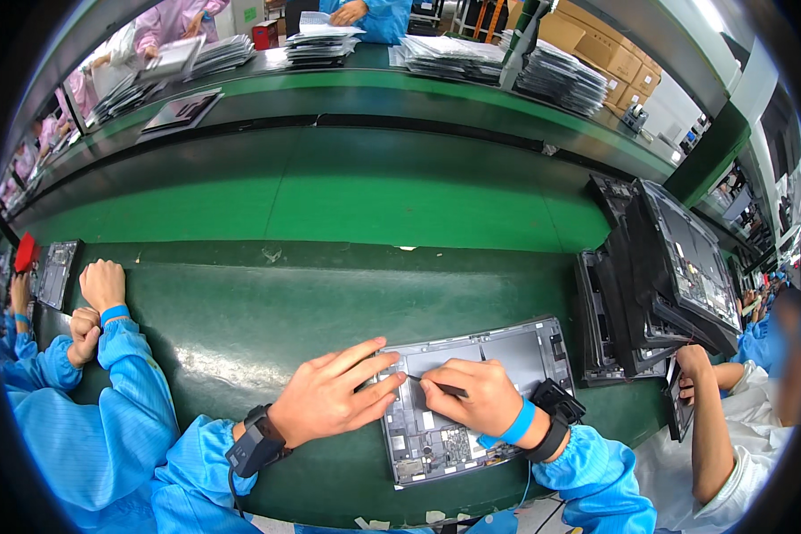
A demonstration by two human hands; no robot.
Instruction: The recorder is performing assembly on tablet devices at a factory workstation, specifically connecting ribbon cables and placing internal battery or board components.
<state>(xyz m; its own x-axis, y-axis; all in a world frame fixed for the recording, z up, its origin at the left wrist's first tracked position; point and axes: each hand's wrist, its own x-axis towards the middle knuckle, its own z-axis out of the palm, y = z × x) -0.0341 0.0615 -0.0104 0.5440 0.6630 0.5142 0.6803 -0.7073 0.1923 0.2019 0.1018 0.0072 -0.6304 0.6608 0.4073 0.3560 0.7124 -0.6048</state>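
In front of me on the dark green table lies an opened flat device casing (534,351), grey, with a circuit board (457,445) and small parts along its near side. My left hand (334,396) has its fingers stretched out, the fingertips at the casing's left edge. Over the middle of the casing, my right hand (476,398) is closed around a slim dark pen-like tool (454,391). The tool points left toward the casing's left side, near my left fingertips. Whether its tip touches the casing, I cannot tell.
To the right stands a leaning stack of opened casings (636,294), beside a co-worker's hand (692,363). Another person's hands (102,285) rest at the left, near another opened casing (58,274). Beyond the green belt (356,196), a shelf carries stacked flat panels (454,58).
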